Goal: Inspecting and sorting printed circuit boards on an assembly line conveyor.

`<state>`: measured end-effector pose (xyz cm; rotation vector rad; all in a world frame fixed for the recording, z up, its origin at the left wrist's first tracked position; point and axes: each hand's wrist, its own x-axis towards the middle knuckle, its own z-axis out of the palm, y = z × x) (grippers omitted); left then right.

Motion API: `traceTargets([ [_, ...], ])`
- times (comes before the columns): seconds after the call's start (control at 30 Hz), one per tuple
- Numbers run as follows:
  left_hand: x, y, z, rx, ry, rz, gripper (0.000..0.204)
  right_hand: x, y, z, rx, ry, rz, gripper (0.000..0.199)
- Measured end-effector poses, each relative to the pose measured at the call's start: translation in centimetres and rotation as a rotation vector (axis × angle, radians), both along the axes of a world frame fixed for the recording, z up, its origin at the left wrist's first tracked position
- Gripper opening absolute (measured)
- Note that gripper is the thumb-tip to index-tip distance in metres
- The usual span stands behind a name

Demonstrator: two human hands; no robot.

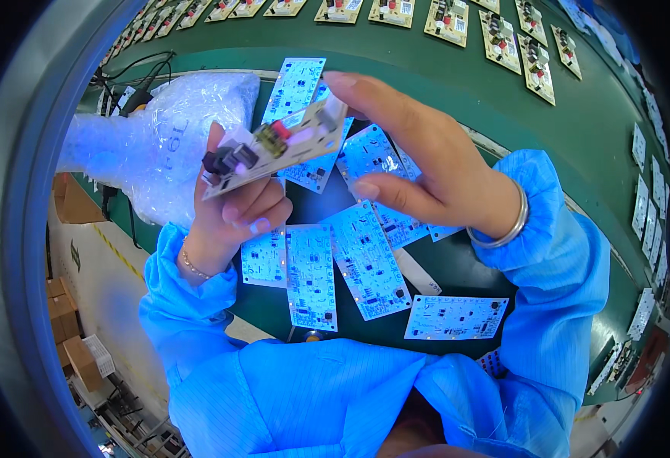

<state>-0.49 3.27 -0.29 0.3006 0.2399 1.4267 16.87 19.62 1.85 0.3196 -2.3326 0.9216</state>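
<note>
A pale circuit board (293,143) with dark cylindrical parts and a red and yellow part is tilted above the bench, slightly blurred. My left hand (245,208) grips it from below, near its left end. By the board's upper right corner is my right hand (426,156), index finger and thumb spread wide apart. Its index fingertip is close to the corner; I cannot tell whether it touches. Beneath both hands, several blue-lit circuit boards lie loosely, among them a long board (312,278), a slanted board (371,259) and a sideways board (457,317).
A clear plastic bag (173,133) sits at the left, by black cables (140,72). More boards (448,19) stand in rows across the green bench (396,57) at the back. Further boards (640,204) line the right side. Cardboard boxes (83,362) are on the floor at lower left.
</note>
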Motion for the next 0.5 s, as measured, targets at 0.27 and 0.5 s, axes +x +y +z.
traceTargets([
  [0.27, -0.8, -0.4, -0.3, -0.121, 0.116, 0.040, 0.076, 0.4, -1.4, 0.2, 0.093, 0.019, 0.059, 0.059],
  [0.5, 0.0, 0.3, 0.1, 0.015, 0.128, 0.046, 0.073, 0.0, -0.6, 0.0, 0.089, -0.015, -0.085, 0.063],
])
